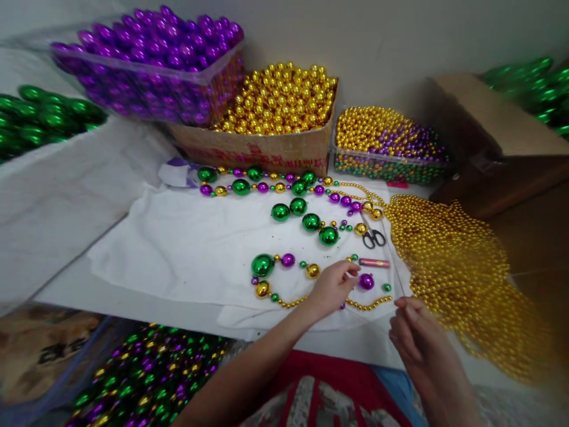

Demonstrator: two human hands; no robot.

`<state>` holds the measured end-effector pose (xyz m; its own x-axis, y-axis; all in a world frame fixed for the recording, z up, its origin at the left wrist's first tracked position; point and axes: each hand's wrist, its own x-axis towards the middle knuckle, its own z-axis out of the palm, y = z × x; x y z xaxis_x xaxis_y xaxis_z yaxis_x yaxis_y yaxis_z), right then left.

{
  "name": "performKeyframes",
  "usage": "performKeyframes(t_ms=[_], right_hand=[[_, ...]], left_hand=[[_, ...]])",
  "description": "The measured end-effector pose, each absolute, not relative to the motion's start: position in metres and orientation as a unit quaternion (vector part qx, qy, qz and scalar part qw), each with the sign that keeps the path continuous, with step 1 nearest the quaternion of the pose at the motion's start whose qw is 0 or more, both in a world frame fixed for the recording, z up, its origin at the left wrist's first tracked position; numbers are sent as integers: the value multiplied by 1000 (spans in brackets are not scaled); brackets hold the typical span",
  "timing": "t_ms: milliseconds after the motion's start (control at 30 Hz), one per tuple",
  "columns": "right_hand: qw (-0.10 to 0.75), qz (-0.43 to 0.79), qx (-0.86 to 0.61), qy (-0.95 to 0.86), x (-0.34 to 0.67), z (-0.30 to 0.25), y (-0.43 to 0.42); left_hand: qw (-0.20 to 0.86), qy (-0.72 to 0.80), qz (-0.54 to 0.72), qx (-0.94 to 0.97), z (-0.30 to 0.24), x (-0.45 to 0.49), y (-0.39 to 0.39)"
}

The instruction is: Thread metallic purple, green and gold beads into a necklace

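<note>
My left hand [333, 287] is over the white cloth, its thumb and fingers slightly apart beside a purple bead [366, 281]. Whether the fingertips touch that bead is unclear. In my right hand [415, 329], thumb and forefinger pinch a thin string [399, 274] that runs up toward the scissors. On the cloth lies a curved strand of gold, green and purple beads [262, 289], partly hidden behind my left hand and forearm. A small green bead [386, 287] sits between my hands. Just above is a red tube-shaped item [374, 263], with black-handled scissors [374, 238] farther back.
Loose green balls [311, 222] and a finished-looking bead strand [240, 187] lie farther back. Behind stand a bin of purple balls [146, 74], a carton of gold balls [275, 145] and a bin of small beads [386, 166]. Gold bead strands [453, 261] heap at right, beside a cardboard box [471, 118].
</note>
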<state>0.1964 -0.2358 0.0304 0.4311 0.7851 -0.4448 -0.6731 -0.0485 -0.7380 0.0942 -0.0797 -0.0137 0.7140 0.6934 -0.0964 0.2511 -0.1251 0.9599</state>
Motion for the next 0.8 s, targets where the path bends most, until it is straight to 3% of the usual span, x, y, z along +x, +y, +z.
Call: performKeyframes(t_ms=[300, 633, 800], right_hand=[[644, 524, -551, -84, 196, 48, -235], [648, 459, -583, -172, 202, 90, -184], [646, 445, -585, -205, 200, 93, -178]], left_hand=[[414, 259, 171, 855, -8, 99, -109], [344, 263, 402, 807, 8, 58, -124], [380, 324, 403, 767, 7, 41, -108]])
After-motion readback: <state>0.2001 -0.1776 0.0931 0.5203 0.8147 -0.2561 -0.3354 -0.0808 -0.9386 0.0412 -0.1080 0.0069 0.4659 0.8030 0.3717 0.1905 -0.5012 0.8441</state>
